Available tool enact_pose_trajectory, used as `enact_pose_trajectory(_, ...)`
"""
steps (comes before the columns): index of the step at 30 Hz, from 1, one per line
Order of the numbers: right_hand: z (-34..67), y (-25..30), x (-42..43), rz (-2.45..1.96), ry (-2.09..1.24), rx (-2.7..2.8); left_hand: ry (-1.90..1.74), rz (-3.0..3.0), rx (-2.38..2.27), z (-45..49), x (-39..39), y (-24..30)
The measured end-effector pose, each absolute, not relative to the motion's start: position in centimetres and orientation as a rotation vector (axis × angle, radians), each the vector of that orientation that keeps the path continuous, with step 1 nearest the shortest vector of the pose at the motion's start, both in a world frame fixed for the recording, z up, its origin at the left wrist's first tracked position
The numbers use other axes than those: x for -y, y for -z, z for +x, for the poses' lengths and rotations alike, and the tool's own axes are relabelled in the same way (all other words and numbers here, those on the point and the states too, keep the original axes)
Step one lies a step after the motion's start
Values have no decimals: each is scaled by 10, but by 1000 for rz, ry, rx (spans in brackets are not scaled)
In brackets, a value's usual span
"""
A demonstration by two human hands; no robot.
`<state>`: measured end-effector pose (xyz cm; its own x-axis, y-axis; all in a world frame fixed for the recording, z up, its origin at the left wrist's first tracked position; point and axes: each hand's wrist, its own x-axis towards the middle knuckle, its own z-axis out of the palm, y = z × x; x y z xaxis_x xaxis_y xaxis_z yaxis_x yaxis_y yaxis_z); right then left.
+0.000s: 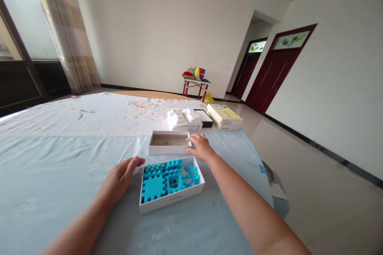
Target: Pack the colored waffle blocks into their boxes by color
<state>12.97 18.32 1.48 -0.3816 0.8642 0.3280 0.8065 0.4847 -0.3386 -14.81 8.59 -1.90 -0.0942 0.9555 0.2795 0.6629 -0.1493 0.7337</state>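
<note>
A white box (pixel 172 202) filled with blue interlocking plastic building pieces (pixel 154 188) lies at a slight angle in front of me. Among the pieces is a square one with a window frame (pixel 174 182). Just behind it sits a second white box (pixel 167 150), shallow, with a greyish-brown inside. My right hand (pixel 201 146) has its thumb and fingers at the right end of this second box, gripping its edge. My left hand (pixel 123 175) rests on the cloth beside the filled box's left rim, fingers stretched out and holding nothing.
Farther back on the cloth-covered table (pixel 89 167) are white boxes (pixel 193 118), a black-edged tray (pixel 205 117) and a yellow-and-white carton (pixel 224 115). The table's curved edge runs down the right side. A small stand (pixel 197 81) with colourful items is by the wall.
</note>
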Motion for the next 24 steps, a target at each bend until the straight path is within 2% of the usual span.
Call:
enact_pose_trajectory(8, 142, -5, -188, -1206, -399, 2132, -1105, 1803, -1727, -147, -81, 12)
enact_pose_trajectory(19, 194, -22, -167, -1184, -872, 1524, -1058, 1817, -1541, -139, -75, 2)
enact_pose_trajectory(24, 202, -2, -184, -1345, -1119, 1139, -1072, 1782, -1582, -138, -75, 4)
